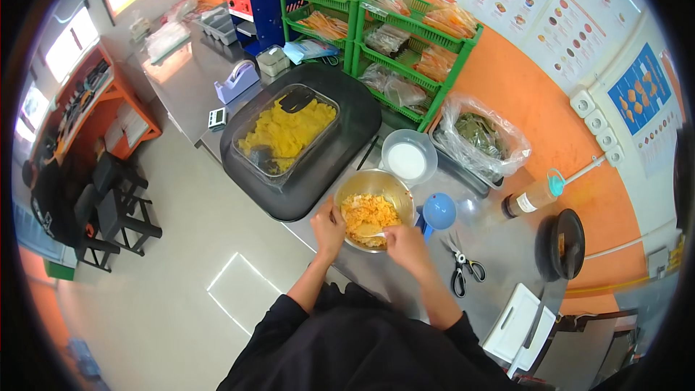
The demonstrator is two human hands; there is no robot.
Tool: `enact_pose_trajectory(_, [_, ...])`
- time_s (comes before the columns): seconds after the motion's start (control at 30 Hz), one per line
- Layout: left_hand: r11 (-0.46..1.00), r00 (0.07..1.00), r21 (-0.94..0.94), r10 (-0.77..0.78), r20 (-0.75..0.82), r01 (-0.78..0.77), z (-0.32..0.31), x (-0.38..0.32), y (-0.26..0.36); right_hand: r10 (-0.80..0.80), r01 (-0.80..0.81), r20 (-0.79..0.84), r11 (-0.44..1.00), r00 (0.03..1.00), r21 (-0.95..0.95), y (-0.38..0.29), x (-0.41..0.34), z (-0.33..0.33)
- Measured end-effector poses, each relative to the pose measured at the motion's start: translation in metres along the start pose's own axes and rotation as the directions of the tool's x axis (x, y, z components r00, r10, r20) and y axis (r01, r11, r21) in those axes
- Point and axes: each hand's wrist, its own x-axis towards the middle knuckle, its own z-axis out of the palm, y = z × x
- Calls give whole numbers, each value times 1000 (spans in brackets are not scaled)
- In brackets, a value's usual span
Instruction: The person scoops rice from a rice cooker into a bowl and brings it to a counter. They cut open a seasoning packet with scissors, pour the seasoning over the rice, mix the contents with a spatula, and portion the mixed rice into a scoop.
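A round metal bowl (404, 198) stands at the counter's front edge, with an orange and white rice-like food (369, 210) in it. My left hand (328, 228) grips the bowl's left rim. In my right hand (404, 244) is the handle of a pale spoon (373, 234), its head down in the food. Just behind the bowl is a translucent plastic tub (410, 156) with something white inside. A blue plastic cup with a handle (440, 210) is to the right. Kitchen scissors (462, 266) lie partly spread on the counter near my right forearm.
A glass dish of yellow food (288, 130) sits on a large black tray (347, 114). Green racks (415, 60) hold bagged goods behind. Leaves in a plastic bag (480, 133), a bottle (532, 200), a black plate (567, 244) and a white cutting board with a knife (513, 323) are at right.
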Motion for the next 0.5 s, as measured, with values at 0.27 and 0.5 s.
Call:
enact_pose_trajectory(0.27, [970,970,37,240,-32,-239,4,-2,11,119,-63,115,911,986,-407,0,-4,-62])
enact_pose_trajectory(0.5, [968,956,-87,247,156,-236,-1,31,6,39,-38,-24,999,999,27,82,32,-30])
